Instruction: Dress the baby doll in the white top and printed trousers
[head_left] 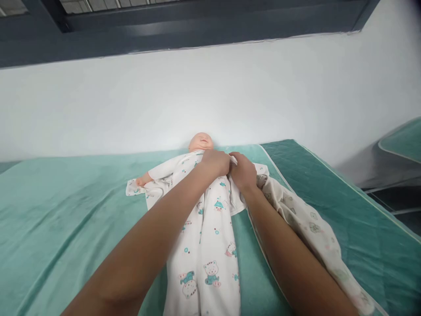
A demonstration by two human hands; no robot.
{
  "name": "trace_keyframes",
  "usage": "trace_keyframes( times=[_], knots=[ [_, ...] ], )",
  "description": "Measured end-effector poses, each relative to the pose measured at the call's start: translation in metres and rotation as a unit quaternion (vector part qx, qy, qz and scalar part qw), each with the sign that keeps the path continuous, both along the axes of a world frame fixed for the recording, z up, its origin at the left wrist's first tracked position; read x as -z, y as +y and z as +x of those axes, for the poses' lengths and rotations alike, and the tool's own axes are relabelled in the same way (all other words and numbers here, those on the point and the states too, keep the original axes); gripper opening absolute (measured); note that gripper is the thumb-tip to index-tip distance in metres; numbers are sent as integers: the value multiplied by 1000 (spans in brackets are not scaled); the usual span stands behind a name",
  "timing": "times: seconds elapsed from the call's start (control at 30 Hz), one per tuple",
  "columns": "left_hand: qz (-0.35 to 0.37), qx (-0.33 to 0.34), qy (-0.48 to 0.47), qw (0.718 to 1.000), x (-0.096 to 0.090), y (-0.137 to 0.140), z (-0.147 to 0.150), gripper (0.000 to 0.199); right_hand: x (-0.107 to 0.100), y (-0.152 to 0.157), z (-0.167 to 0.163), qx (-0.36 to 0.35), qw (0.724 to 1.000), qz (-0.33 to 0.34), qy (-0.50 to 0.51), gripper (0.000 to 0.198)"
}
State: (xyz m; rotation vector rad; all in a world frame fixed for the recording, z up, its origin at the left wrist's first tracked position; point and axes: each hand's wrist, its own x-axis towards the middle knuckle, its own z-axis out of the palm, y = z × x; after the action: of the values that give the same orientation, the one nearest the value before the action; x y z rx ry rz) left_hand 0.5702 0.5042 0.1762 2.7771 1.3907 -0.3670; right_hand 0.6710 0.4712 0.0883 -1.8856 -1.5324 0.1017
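A baby doll (201, 141) lies on its back, its head by the wall. White baby clothing printed with cartoon cats (212, 250) covers its front and runs down toward me. On the left, the doll's small hand (144, 180) rests at a printed sleeve (133, 188). My left hand (216, 162) and my right hand (243, 171) meet at the doll's shoulder on the right side. The fingers of both are closed on the printed clothing there; the fingertips are partly hidden. The doll's arm on that side is out of sight.
A second printed white cloth (305, 219) stretches along the right, partly behind my right forearm. Green sheeting (75, 219) covers the bed, with a darker green quilted part (368, 245) at right. A white wall (158, 96) stands behind, below a dark window frame (164, 24).
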Motion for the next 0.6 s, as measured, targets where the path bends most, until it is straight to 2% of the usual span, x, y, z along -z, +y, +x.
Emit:
trace_keyframes(
  times=[0.2,0.47,0.53,0.6],
  knots=[
    [42,-24,15,999,21,10,20,44,-6,-2,0,7,1000,-29,7,37],
    [95,-72,24,993,10,16,-7,50,-5,-2,3,51,997,-48,17,41],
    [93,-54,29,994,12,15,-7,52,-4,-1,2,53,996,-66,12,40],
    [72,-11,33,997,17,14,-2,46,-4,0,2,53,995,-87,1,39]
  ],
)
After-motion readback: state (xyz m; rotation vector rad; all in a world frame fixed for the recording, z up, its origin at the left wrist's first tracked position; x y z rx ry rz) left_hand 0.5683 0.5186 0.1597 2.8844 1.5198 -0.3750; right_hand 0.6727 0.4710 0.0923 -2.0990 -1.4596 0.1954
